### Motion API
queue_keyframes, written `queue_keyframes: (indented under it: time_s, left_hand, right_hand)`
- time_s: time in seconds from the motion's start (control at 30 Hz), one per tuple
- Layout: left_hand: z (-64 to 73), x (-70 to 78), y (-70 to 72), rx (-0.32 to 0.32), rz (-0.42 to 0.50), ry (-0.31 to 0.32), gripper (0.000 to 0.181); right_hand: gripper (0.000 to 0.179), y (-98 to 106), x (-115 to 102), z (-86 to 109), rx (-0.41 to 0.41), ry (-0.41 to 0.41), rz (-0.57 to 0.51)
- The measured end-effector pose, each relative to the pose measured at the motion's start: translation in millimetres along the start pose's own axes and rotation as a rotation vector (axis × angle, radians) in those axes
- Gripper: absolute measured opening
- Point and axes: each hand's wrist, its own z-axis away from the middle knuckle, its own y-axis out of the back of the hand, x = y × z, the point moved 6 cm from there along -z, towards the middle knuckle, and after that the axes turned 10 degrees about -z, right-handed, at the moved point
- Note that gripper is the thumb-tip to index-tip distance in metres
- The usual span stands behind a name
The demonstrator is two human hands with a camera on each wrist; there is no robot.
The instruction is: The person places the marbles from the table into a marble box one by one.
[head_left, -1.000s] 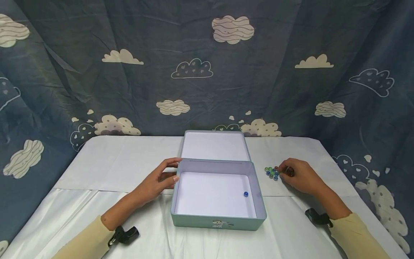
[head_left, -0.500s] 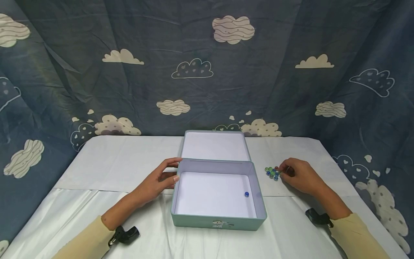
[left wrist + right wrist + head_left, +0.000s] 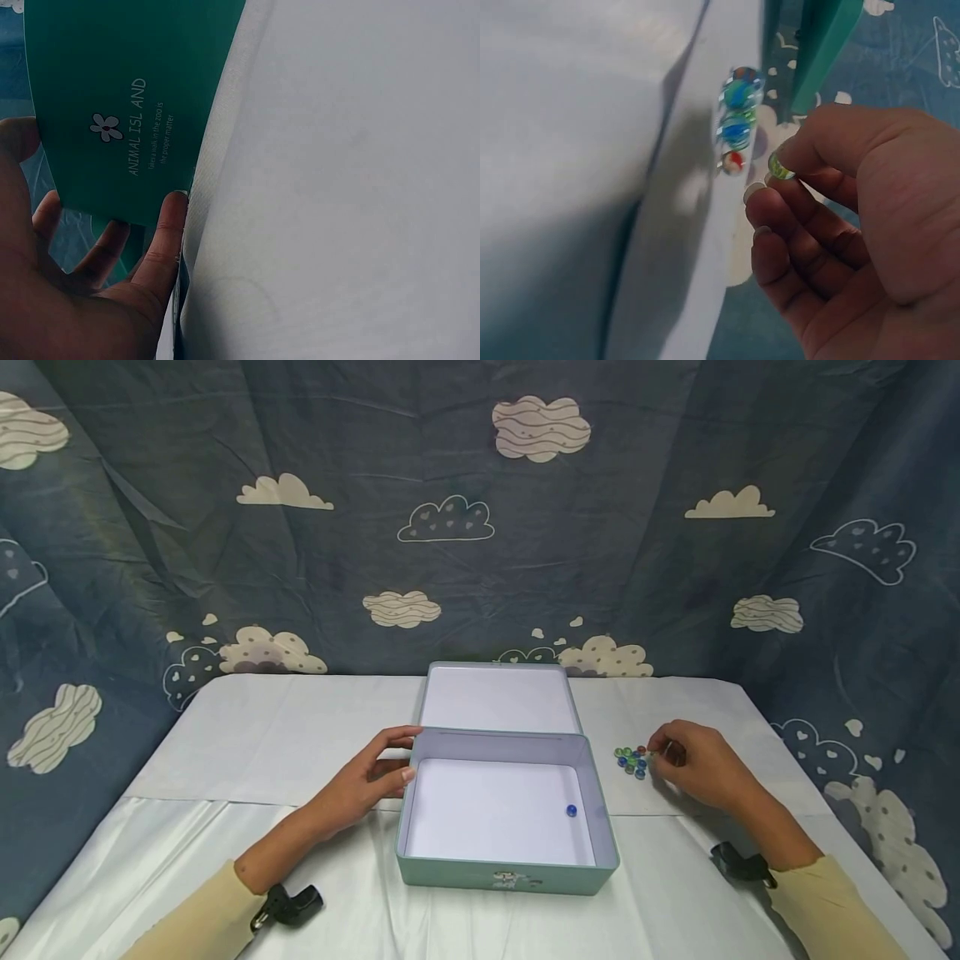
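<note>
A green tin box (image 3: pixel 495 875) with a pale inside stands in the middle of the table. One blue marble (image 3: pixel 572 811) lies in it, near the right wall. My left hand (image 3: pixel 375 777) rests against the box's left side, thumb at the rim and extended fingers toward the back corner. To the right of the box is a cluster of glass marbles (image 3: pixel 630 762), blue, green and red. Beside them, thumb and fingertips of my right hand (image 3: pixel 697 764) pinch a clear marble with a yellow-green swirl (image 3: pixel 781 166), seen in the right wrist view.
The box's lid (image 3: pixel 498 696) lies tipped back behind it, pale inside up. White cloth (image 3: pixel 315 852) covers the table, with a fold line across it. A dark blue curtain (image 3: pixel 450 585) printed with clouds hangs behind the table and at both sides.
My right hand has lifted slightly and moved a little away from the cluster. The blue marble in the box has shifted very slightly. My left hand has stayed still.
</note>
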Motion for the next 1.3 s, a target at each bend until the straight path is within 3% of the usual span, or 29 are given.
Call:
queue_keyframes:
  time_s: [0.8, 1.3]
  left_hand:
    - [-0.1, -1.9, 0.0, 0.005, -0.012, 0.004, 0.059]
    - [-0.2, -1.8, 0.3, 0.001, -0.012, 0.001, 0.059]
  right_hand:
    - [0.025, 10.0, -75.1, 15.9, 0.084, 0.253, -0.048]
    - [0.036, 7.3, -113.1, 28.8, 0.061, 0.387, -0.114]
